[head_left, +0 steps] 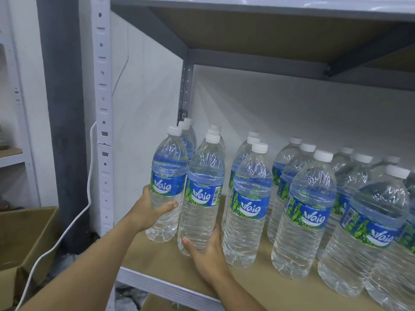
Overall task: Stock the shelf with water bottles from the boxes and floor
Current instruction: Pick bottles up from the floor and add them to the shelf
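Both bare forearms rise from the lower frame over the front left corner of the shelf (157,261). The left hand (151,209) grips a bottle (167,176) at mid-height, thumb across its front. The right hand (207,254) clasps the neighbouring bottle (202,198) near its base.

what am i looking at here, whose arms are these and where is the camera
No machine here: a person wears one camera on the head, looking forward and down, so the two bare arms are theirs. The left hand grips the leftmost bottle around its middle; the right hand grips the bottle beside it low down. Both are at the front left of a brown shelf board, where rows of upright water bottles with white caps stand. An open cardboard box and a white cable are at the left.
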`<state>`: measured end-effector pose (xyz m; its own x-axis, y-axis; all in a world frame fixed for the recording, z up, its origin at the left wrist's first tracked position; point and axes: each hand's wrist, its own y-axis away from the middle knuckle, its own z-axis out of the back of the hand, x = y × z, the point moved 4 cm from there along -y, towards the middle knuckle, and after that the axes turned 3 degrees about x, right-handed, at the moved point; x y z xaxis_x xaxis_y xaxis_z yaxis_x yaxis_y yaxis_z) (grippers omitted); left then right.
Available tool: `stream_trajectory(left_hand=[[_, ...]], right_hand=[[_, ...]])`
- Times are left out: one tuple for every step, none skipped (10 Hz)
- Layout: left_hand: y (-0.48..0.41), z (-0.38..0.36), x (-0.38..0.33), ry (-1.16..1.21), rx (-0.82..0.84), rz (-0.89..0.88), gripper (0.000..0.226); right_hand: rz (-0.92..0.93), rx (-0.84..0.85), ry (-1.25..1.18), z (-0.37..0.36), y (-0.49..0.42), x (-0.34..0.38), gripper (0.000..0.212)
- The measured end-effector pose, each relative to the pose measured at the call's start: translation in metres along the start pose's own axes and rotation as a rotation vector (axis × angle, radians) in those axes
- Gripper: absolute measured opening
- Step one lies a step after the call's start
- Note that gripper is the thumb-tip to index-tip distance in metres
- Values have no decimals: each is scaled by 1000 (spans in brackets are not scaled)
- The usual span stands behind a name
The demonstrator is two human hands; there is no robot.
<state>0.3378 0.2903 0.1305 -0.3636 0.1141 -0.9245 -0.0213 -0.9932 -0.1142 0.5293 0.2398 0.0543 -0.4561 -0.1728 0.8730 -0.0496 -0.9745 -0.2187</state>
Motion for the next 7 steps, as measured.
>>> stream_trajectory(left_hand=[[1, -3, -2, 23, 2, 4, 85], [5, -6, -2, -16, -24, 17, 80], [12, -7, 2, -143, -54, 158, 92], [28, -12, 15, -455, -1, 343, 95], [52, -15, 23, -721, -145, 256, 39], [75, -29, 25, -773, -214, 85, 26], [93, -50, 33, -601, -65, -71, 27]], right_hand=[[-9, 5, 20, -1, -1, -1, 95], [-25, 14, 39, -2, -1, -1, 98], [-40, 33, 43, -2, 0, 0, 100], [-101, 52, 59, -2, 2, 1, 103], [-151, 87, 104, 2, 9, 4, 89], [-147, 180, 180, 12, 24, 8, 69], [-61, 226, 393, 30, 49, 15, 55]])
